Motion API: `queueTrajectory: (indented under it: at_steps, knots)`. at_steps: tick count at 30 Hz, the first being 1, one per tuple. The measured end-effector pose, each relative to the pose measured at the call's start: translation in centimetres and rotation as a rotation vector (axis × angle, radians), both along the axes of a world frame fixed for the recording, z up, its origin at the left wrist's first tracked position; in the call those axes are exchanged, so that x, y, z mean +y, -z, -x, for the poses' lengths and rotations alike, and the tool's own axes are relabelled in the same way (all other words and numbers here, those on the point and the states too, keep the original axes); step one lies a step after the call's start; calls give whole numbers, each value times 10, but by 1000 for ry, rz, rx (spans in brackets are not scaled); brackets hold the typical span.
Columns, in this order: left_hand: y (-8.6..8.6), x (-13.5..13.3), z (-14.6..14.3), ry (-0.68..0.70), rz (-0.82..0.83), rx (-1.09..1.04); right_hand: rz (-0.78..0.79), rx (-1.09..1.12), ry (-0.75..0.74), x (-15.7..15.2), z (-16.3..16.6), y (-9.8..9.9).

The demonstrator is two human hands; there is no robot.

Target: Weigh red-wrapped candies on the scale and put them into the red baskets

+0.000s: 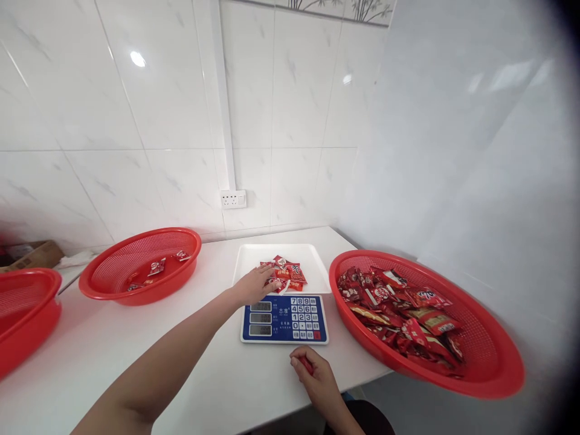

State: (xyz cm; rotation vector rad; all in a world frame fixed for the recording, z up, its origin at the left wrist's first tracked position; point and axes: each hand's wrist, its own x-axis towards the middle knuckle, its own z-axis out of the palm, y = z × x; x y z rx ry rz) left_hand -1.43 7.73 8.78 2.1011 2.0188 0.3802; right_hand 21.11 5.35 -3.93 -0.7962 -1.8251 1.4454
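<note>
A white tray tops a digital scale with a blue keypad panel. Several small red snack packets are heaped on this tray. My left hand lies over the left side of the heap, its fingers stretched out and touching the packets. In front of the scale, near the table edge, my right hand is closed around a small red packet, mostly hidden by the fingers.
At right, a large red plastic basket holds many mixed snack packets and overhangs the table. Another red basket with a few packets stands at left, beside a third basket cut off by the view. A wall socket sits behind.
</note>
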Motion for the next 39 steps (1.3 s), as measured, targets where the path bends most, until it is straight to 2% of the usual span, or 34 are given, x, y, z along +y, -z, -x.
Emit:
queueTrajectory:
  at_steps: [8, 22, 27, 32, 39]
  knots:
    - [-4, 2, 1, 15, -2, -8, -6, -5, 15, -1, -1, -1]
    - [5, 12, -6, -155, -70, 49, 5, -6, 4, -1, -1, 0]
    - [3, 15, -10, -162, -90, 85, 7, -15, -9, -1, 1, 0]
    - [2, 31, -18, -173, -36, 99, 9, -21, -11, -1, 1, -1]
    - [8, 58, -35, -256, 46, 118, -7, -18, 2, -1, 0, 0]
